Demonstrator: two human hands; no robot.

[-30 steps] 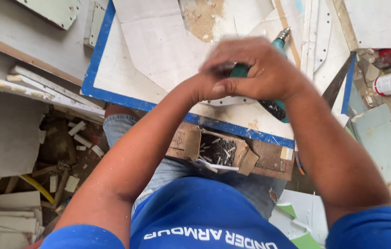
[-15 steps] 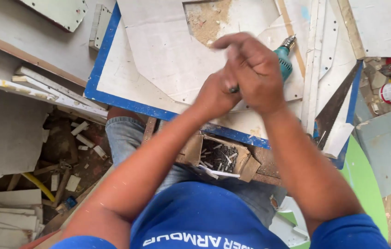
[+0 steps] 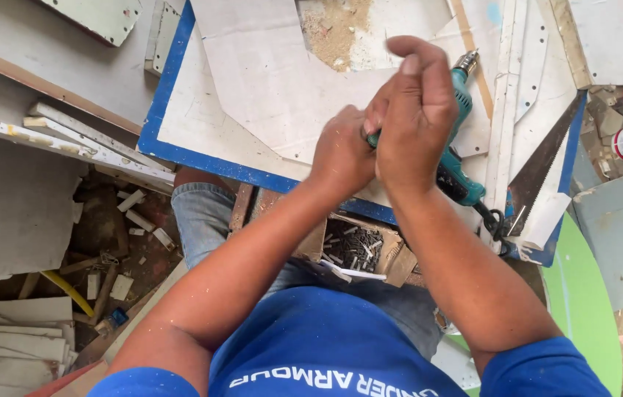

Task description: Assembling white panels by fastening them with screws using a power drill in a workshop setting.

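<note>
Above the blue-edged surface (image 3: 172, 143), both hands meet at the teal power drill (image 3: 460, 173). The right hand (image 3: 416, 110) has its grip closed around the drill body; the left hand (image 3: 342, 151) is clenched against it, pinching something too small to identify. A handsaw (image 3: 543, 173) lies just right. Fingers this near the chuck risk being caught if the trigger gets squeezed.
</note>
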